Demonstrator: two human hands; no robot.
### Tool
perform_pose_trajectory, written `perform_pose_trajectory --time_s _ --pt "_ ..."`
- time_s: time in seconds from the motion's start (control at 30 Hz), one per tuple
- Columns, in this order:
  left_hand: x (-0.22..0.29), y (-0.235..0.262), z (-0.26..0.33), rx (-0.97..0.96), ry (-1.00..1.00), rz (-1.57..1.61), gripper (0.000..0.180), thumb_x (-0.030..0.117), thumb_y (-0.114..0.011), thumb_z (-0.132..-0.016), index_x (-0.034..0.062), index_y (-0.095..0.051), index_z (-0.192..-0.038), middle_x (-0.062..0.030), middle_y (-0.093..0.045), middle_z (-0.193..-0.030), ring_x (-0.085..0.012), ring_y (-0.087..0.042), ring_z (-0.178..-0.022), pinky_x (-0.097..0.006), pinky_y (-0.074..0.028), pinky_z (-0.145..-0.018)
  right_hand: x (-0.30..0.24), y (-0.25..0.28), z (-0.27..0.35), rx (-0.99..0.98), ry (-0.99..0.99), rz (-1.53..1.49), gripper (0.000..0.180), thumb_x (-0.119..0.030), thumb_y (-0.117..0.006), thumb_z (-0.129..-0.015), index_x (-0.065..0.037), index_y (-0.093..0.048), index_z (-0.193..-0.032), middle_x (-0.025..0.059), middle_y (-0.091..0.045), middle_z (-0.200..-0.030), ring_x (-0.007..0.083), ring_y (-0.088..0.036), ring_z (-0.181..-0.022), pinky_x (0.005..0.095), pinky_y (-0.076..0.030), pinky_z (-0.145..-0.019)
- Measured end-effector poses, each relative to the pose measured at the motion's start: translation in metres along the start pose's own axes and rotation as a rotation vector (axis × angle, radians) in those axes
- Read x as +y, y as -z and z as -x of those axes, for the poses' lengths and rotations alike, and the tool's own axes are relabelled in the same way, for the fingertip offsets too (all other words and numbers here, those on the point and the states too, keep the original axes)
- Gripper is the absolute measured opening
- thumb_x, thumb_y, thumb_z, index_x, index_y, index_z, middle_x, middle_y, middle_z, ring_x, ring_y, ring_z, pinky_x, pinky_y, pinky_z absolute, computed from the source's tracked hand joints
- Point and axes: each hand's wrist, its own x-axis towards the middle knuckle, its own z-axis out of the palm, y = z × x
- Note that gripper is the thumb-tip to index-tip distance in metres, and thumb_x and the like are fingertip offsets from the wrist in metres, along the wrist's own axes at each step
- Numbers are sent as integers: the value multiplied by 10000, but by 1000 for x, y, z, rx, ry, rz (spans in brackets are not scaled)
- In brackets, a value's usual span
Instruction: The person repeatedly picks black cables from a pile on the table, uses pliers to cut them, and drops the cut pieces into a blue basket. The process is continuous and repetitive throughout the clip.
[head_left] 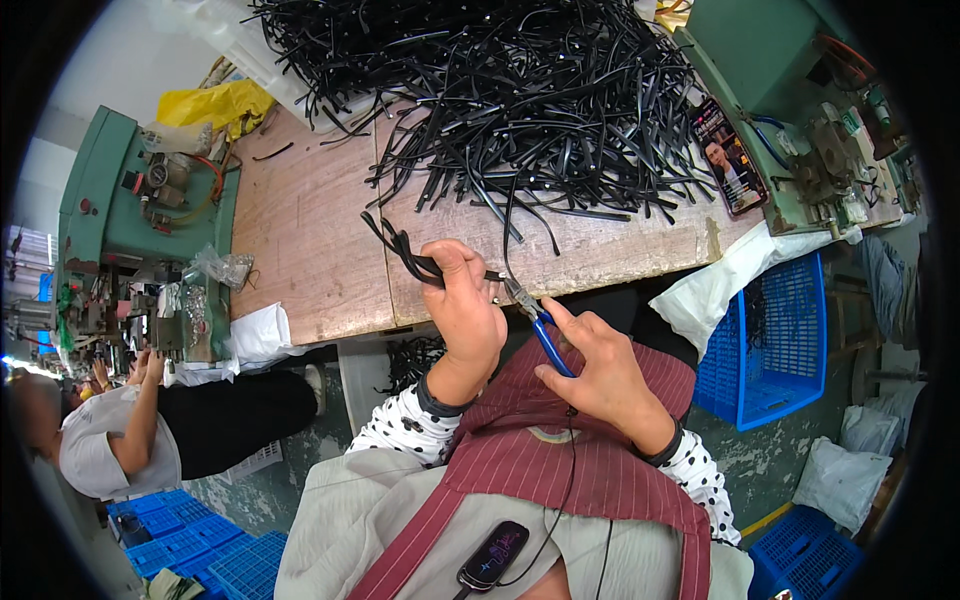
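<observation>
My left hand (468, 318) is closed around a small bunch of black eyeglass temples (402, 250), whose curved ends stick out to the left. In my right hand (608, 378) is a pair of blue-handled cutting pliers (549, 346). Their metal jaws meet the end of a black piece beside my left fingertips; whether they bite on it I cannot tell. Both hands are just off the table's front edge, above my lap. Beyond them a big tangled heap of black temples (540, 120) covers the far middle of the wooden table (310, 240).
Green machines stand at left (125, 200) and right (760, 70). A phone (727, 160) leans by the right machine. White cloth (700, 300) hangs over the table edge near a blue crate (770, 350). Another person (130, 440) works at far left.
</observation>
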Motion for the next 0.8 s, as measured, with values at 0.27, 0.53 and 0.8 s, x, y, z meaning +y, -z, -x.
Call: perform_pose_trajectory --time_s 0.27,0.53,0.8 --pt "-9 19 -37 -141 21 -173 231 241 -496 -1009 45 -603 -1065 21 -453 -617 -66 -435 -606 -222 -346 -551 8 -1 3 78 -132 -118 748 -202 -809 -675 -69 -513 -1349 104 -565 -787 232 -595 -675 343 -503 -628" --pt "-4 18 -85 -794 -726 -1431 491 -93 -583 -648 233 -715 -990 -36 -556 -1051 -272 -623 -796 -380 -509 -644 13 11 11 98 -180 -87 781 -234 -816 -662 -85 -503 -1362 93 -561 -802 236 -585 -727 342 -501 -695" --pt "-11 15 -98 -748 -448 -789 226 -56 -583 -824 62 -588 -1017 -58 -610 -1070 -203 -664 -907 -280 -518 -746 17 19 11 167 -56 -31 816 -206 -834 -636 -74 -499 -1368 40 -512 -803 120 -476 -602 253 -424 -554"
